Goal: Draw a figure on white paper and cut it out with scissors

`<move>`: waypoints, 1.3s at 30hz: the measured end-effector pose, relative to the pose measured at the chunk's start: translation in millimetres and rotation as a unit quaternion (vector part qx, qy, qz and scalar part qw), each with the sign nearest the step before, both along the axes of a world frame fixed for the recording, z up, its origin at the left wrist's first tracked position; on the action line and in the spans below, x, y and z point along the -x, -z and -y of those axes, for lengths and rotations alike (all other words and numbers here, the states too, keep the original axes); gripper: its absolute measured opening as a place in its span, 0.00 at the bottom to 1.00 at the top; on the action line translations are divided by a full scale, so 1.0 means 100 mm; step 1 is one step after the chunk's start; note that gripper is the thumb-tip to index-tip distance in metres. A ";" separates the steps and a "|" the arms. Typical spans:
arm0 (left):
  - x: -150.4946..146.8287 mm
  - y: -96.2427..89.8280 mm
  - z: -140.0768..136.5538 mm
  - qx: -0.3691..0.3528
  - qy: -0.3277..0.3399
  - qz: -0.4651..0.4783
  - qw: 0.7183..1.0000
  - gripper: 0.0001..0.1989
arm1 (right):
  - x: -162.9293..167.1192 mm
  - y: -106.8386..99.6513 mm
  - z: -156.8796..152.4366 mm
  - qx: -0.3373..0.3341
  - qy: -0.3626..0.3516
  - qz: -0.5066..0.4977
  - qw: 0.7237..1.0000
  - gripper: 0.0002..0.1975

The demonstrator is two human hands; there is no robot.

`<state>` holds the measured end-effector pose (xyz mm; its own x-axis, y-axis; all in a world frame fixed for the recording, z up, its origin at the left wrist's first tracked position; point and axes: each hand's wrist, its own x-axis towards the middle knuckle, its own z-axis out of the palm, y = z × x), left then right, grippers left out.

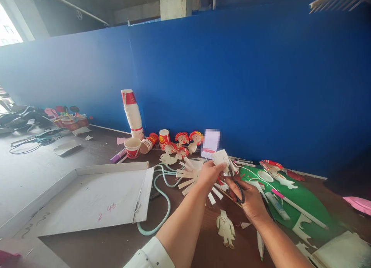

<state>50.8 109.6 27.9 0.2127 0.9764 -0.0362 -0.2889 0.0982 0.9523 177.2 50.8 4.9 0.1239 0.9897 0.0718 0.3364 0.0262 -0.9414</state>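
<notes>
A white piece of paper [220, 158] with faint marks is pinched in my left hand [213, 173]. My right hand [249, 200] grips black-handled scissors [240, 192], whose blades reach up to the paper's right edge. Just behind my left hand lies a paper cup cut into spread strips [187, 177]. On the dark table in front of my hands rests a paper figure cutout [225, 229]. Red scraps show between my hands. How far the blades are apart I cannot make out.
Left stands a white cardboard box lid [95, 198], beside a pale green cable [168, 210]. Behind are a tall stack of paper cups [133, 115] and several red-haired paper figures [182, 138]. To the right, a green mat [307, 204] holds a pink-capped marker [300, 210]. A blue partition [246, 74] closes the back.
</notes>
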 end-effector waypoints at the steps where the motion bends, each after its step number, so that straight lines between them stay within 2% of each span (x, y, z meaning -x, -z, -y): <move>1: -0.01 0.00 0.00 0.000 0.000 0.001 1.000 0.10 | 0.00 0.00 0.00 0.000 0.002 0.000 1.000 0.20; 5: -0.02 0.01 -0.01 0.004 -0.012 -0.005 1.000 0.09 | 0.02 -0.01 0.00 -0.001 0.007 -0.011 1.000 0.16; 10: 0.00 -0.01 0.01 0.009 -0.028 -0.035 0.999 0.09 | 0.05 -0.05 0.03 0.006 0.001 0.007 1.000 0.18; 19: -0.02 0.04 -0.02 0.007 0.005 -0.021 1.000 0.08 | -0.01 0.03 -0.01 0.006 -0.007 -0.019 1.000 0.13; 24: -0.02 0.05 -0.03 0.001 0.012 -0.006 1.000 0.08 | 0.00 0.01 0.00 -0.003 -0.010 -0.026 1.000 0.16; 28: -0.02 0.02 -0.01 0.012 0.012 -0.008 1.000 0.07 | 0.01 -0.01 0.00 0.016 -0.005 -0.052 0.999 0.16; 39: 0.04 -0.06 0.02 0.010 0.006 -0.051 0.999 0.08 | -0.03 -0.04 0.01 0.015 -0.020 -0.023 0.999 0.19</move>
